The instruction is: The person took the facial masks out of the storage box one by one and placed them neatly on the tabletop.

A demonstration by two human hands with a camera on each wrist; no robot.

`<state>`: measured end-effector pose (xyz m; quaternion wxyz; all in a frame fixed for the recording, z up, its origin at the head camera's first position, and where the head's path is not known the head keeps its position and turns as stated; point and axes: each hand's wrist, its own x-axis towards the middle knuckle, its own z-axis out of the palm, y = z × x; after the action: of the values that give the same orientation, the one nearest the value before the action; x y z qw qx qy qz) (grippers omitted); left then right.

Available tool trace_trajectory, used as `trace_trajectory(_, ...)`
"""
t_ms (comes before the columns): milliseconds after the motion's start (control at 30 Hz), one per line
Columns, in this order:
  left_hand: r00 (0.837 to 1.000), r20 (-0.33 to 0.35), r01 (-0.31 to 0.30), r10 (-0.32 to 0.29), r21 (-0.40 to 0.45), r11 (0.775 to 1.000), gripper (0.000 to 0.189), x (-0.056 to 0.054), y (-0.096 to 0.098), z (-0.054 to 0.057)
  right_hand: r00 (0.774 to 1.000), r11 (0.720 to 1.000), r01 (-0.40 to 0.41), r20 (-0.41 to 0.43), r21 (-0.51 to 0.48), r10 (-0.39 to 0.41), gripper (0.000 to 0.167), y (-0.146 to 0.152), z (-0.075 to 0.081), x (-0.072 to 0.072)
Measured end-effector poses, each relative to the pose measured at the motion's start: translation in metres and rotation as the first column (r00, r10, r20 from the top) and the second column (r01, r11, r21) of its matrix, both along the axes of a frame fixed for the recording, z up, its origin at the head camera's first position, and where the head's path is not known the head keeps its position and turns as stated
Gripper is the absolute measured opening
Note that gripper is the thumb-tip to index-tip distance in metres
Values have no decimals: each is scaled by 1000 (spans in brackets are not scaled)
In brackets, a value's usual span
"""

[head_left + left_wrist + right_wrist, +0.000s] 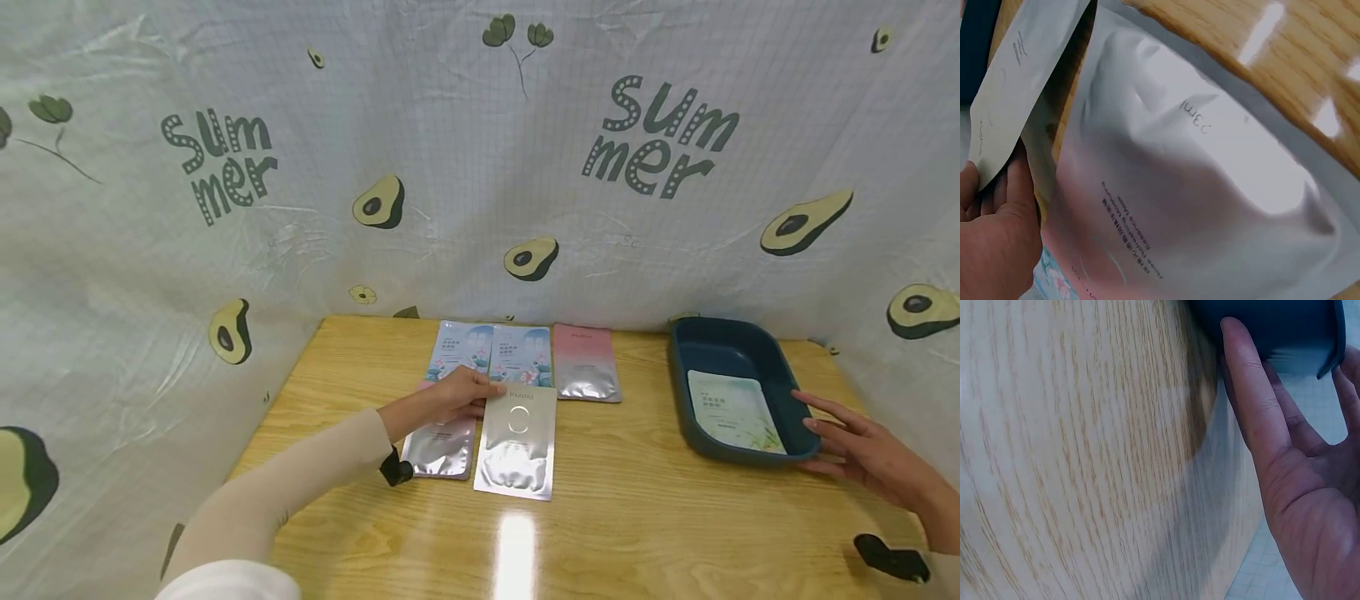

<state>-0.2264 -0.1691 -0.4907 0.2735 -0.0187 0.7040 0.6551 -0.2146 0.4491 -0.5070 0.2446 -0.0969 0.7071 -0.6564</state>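
- Silver packet [516,450]: left hand [456,392] pinches its eleven-o'clock corner.
- Blue tray [720,346], at packet's three o'clock: right hand [866,450], fingers extended, touches its four-o'clock side.

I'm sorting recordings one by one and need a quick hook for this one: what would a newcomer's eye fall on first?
Probably the pale backdrop behind the wooden table, printed with avocados and "summer" lettering. Next, the dark blue bin on the right, with a white packet inside and the right hand at its side. Then the shiny silver packet near the middle, its upper left corner pinched by the left hand.
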Motion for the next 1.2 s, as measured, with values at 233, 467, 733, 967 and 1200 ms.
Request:
trace_trajectory(233,998,-1,-64,64,-8,998,27,-1,2,-6,1000,1000,-6,-29,16,7,59,2,-1,1)
trace_trajectory(467,993,23,-112,113,-31,993,28,-2,4,-3,999,1000,-10,-49,8,10,59,2,0,1)
trace_trajectory(733,993,-19,-116,115,-14,993,29,-6,3,-10,999,1000,-1,-42,-1,1,59,1,-2,2)
trace_trajectory(967,994,-66,-89,87,-36,995,29,-9,2,-11,999,999,-14,-31,-53,13,58,1,-3,2)
trace_trajectory(1200,992,-75,-103,101,-18,995,29,-11,2,-12,999,996,-34,-31,-79,31,58,2,-6,0)
